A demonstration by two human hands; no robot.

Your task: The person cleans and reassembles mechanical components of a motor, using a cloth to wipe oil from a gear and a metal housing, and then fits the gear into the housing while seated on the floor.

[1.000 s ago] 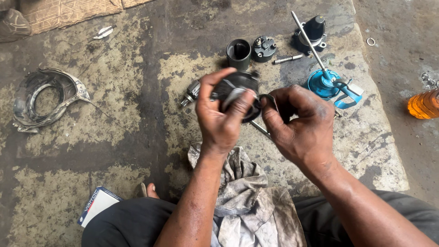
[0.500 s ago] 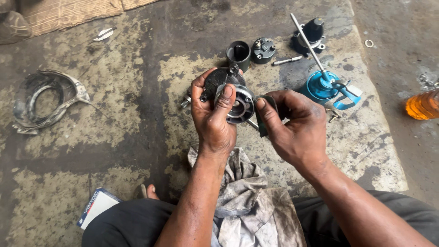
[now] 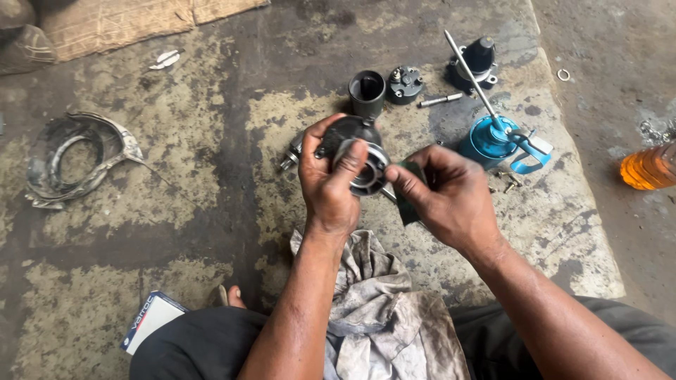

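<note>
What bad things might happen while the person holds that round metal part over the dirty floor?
The left hand holds the round metal part in greasy fingers above the concrete floor, so it might slip and get dented. The right hand pinches a small dark strip at the part's rim; a finger could get scraped there. Small bolts lie loose beside the blue oil can and could easily roll away or get lost in the grime.

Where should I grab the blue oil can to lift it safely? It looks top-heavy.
Grip the round blue body of the oil can from its left side. It stands upright, the long spout leans up-left, and the lever handle sticks out right.
</note>
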